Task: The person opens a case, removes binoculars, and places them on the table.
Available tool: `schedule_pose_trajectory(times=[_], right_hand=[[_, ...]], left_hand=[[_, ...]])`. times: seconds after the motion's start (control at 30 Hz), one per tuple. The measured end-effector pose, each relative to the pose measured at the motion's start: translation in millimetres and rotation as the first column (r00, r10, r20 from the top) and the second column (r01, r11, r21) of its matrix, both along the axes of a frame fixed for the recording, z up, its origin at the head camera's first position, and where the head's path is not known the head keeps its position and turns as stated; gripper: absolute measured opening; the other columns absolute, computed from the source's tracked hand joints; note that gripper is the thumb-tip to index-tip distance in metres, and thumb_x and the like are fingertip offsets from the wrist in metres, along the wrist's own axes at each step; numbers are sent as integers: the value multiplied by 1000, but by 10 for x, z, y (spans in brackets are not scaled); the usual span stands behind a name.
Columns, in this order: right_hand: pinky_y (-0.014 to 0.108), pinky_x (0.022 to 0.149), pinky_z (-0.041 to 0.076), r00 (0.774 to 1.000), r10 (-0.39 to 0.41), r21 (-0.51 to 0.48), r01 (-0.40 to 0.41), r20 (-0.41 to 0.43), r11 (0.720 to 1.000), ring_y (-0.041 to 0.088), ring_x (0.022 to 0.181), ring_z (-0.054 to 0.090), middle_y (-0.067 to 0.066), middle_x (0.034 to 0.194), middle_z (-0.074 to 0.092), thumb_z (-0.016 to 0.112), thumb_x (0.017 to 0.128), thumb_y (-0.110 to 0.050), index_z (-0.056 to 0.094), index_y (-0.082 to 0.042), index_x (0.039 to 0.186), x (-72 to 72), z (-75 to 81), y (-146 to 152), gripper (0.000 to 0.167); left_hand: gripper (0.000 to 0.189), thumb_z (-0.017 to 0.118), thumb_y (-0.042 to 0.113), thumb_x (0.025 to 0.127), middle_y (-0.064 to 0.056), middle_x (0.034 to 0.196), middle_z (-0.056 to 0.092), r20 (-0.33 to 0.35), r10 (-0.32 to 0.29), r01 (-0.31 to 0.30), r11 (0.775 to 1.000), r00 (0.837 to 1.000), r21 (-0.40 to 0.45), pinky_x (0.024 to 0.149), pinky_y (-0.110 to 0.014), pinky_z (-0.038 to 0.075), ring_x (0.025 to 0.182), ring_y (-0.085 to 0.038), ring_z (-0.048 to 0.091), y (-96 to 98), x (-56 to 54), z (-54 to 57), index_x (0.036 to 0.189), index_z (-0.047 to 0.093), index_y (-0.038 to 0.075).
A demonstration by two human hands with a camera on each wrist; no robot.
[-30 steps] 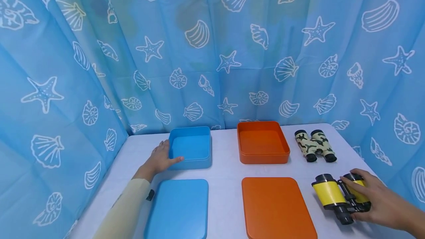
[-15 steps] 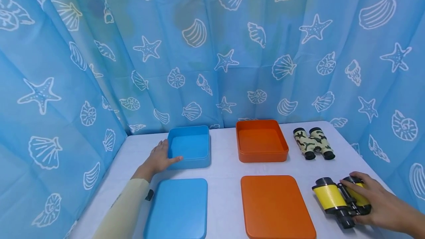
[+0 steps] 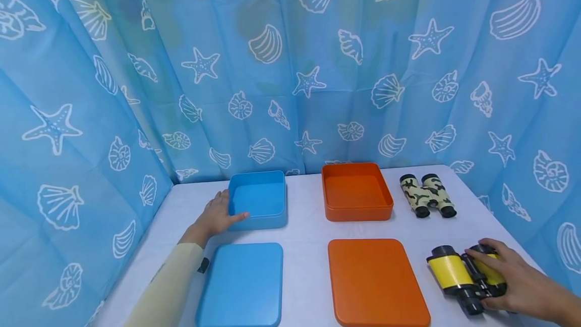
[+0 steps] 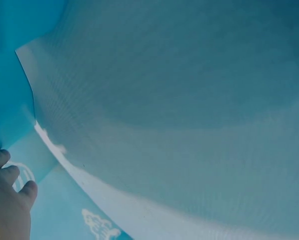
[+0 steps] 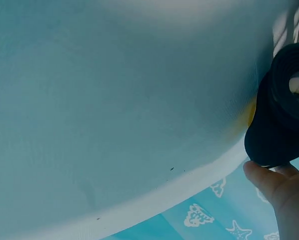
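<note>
At the front right, my right hand (image 3: 515,281) grips yellow-and-black binoculars (image 3: 451,271) by their right barrel, fingers over the top and thumb near the eyepiece end. The right wrist view shows a black eyepiece (image 5: 289,105) of them close up, with fingertips at its lower edge. My left hand (image 3: 218,216) rests at the left side of an open blue box (image 3: 263,223), thumb along its front rim and the other fingers along its side. In the left wrist view, the fingers (image 4: 9,172) lie against the blue box wall (image 4: 9,90).
A blue lid (image 3: 242,284) lies in front of the blue box. Right of these are an open orange box (image 3: 358,214) and an orange lid (image 3: 378,281). Camouflage binoculars (image 3: 428,196) lie at the back right. A shell-print curtain (image 3: 281,90) surrounds the white table (image 3: 306,256).
The yellow-and-black binoculars have come down slightly and tilted a little with my right hand, which keeps its grip. My left hand stays at the blue box. The head view has shifted slightly.
</note>
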State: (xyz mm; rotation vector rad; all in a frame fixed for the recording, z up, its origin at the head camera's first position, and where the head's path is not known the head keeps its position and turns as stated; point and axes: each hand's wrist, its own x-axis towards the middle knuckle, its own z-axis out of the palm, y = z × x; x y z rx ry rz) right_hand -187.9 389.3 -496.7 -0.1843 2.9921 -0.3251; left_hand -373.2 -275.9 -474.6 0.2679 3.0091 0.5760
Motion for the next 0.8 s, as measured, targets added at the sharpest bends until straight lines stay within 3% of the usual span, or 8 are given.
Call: schedule_pose_trajectory(times=[0.27, 0.4, 0.53, 0.67, 0.8], right_hand=[[78, 76, 39, 999, 25, 4, -25, 40, 1000, 60, 119, 26, 31, 147, 12, 84, 53, -54, 41, -10, 145, -106, 50, -76, 110], [79, 80, 35, 996, 52, -61, -48, 70, 997, 65, 121, 25, 34, 146, 15, 86, 56, -38, 31, -5, 149, -222, 243, -119, 112], [80, 84, 29, 998, 49, -69, -51, -29, 996, 63, 123, 27, 37, 143, 24, 80, 73, -34, 32, 1, 147, -387, 508, -210, 95], [77, 92, 23, 986, 21, -32, -27, -168, 999, 60, 128, 21, 37, 147, 20, 65, 87, -54, 28, 5, 148, -644, 692, -377, 92], [73, 98, 19, 965, 16, -17, -22, -263, 1000, 56, 136, 13, 34, 153, 11, 49, 91, -65, 23, 4, 151, -922, 856, -579, 95]], left_hand=[[116, 43, 82, 80, -25, 158, 16, -102, -52, 37, 989, 993, -140, 112, -63, 11, 145, -43, 9, -110, -20, 105, 153, 15, -4], [107, 39, 81, 84, -23, 158, 17, -143, -95, 65, 977, 985, -202, 111, -63, 14, 144, -43, 12, -151, 70, 204, 154, 21, 2], [101, 40, 76, 87, -23, 157, 19, -177, -128, 94, 977, 976, -191, 111, -63, 16, 143, -44, 16, -136, 207, 353, 154, 23, 3], [92, 42, 70, 91, -21, 157, 24, -235, -153, 110, 977, 960, -184, 111, -61, 18, 143, -42, 20, -129, 303, 462, 153, 27, 4], [84, 44, 65, 93, -16, 157, 27, -294, -137, 86, 980, 946, -180, 111, -59, 19, 143, -39, 23, -151, 313, 483, 153, 31, 8]])
